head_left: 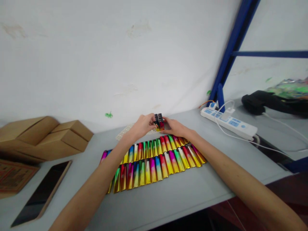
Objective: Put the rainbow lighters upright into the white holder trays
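**Both hands (141, 125) clasp a bunch of lighters (159, 122) at the desk's far edge**

Pinched from either side, the bunch of lighters stands upright between the left hand and the right hand (175, 127). The fingers of each are closed around it, near the far edge of the desk (168, 199) and just short of the white wall. How many lighters the bunch holds cannot be told.

Nearer the person, two rows in rainbow foil lie flat, side by side and touching. The back row (154, 147) runs under the wrists and the front row (149, 170) lies toward the near edge. Judging by how things lie, the laying-out is well along: both rows look full, and only the held bunch is off the surface.

A pale tray (124, 132) shows behind the left hand. Cardboard boxes (43, 138) and a phone (42, 192) sit toward the left edge. A power strip (228, 122) lies toward the far right corner.
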Tool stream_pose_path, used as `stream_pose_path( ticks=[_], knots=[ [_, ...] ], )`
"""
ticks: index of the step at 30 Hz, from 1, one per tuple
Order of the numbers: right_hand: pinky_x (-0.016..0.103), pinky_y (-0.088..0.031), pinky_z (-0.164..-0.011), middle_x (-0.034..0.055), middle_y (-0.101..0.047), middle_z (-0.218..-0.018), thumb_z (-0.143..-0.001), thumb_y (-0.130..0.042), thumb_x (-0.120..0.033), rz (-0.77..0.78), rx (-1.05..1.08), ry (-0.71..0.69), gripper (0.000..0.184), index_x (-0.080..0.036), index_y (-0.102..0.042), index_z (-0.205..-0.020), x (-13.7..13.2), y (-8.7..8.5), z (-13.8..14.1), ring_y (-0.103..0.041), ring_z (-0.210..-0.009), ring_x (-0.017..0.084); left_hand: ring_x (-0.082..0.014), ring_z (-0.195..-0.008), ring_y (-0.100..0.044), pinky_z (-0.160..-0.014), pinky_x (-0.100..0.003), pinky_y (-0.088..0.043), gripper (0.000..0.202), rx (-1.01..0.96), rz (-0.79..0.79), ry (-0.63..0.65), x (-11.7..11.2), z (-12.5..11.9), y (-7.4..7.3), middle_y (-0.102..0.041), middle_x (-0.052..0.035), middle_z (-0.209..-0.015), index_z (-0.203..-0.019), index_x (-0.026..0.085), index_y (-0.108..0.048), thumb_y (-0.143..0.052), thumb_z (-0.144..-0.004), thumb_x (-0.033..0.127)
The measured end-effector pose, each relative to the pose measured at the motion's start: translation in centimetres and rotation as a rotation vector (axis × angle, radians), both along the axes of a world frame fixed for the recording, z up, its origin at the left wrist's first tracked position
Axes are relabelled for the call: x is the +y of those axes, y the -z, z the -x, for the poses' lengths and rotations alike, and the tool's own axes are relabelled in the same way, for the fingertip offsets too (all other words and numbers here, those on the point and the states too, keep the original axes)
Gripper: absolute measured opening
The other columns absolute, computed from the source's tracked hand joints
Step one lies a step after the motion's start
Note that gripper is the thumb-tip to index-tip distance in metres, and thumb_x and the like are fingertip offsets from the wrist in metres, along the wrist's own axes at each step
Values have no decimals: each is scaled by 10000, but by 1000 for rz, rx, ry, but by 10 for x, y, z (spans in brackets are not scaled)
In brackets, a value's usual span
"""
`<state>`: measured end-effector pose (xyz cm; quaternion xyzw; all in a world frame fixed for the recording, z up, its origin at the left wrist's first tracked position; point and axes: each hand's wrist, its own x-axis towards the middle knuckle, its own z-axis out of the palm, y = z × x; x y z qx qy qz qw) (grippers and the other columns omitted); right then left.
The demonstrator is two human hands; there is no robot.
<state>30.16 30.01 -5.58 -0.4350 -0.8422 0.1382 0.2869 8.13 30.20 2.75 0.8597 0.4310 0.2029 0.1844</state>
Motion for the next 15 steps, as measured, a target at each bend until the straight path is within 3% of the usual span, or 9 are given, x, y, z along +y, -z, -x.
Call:
stream_pose_path(
  ticks=[3, 7, 11, 15],
  knots=[
    [476, -503, -986, 210, -645, -1351, -862, -744, -466, -4, -16, 14, 803, -131, -383, -1497, 1, 2, 0, -660, -1165, 350, -222, -725, -720, -651, -293, -512, 272, 17, -11, 1, -1, -9, 2, -699, 15, -695, -825, 226, -508, -732, -735, 100],
    [481, -511, -978, 215, -648, -1343, -870, -737, -465, 1, -22, 12, 800, -125, -381, -1500, 2, 3, -1, -667, -1152, 354, -205, -679, -728, -653, -288, -530, 403, -184, 98, -89, -7, -10, 13, -721, 40, -686, -930, 244, -432, -766, -738, 123],
    [512, -510, -990, 225, -651, -1337, -863, -743, -459, 28, -17, 5, 835, -110, -365, -1521, 1, -1, 0, -662, -1168, 371, -202, -724, -752, -695, -291, -557, 456, -313, 153, -188, -11, -5, 22, -748, 23, -717, -864, 241, -402, -826, -708, 178],
    [525, -458, -1100, 222, -553, -1475, -819, -768, -501, 119, 31, -67, 908, -114, -373, -1539, 1, -15, -8, -582, -1309, 369, -214, -748, -756, -705, -313, -579, 430, -322, 195, -187, -14, -1, 23, -748, -3, -745, -818, 229, -438, -848, -688, 219]
  ],
)
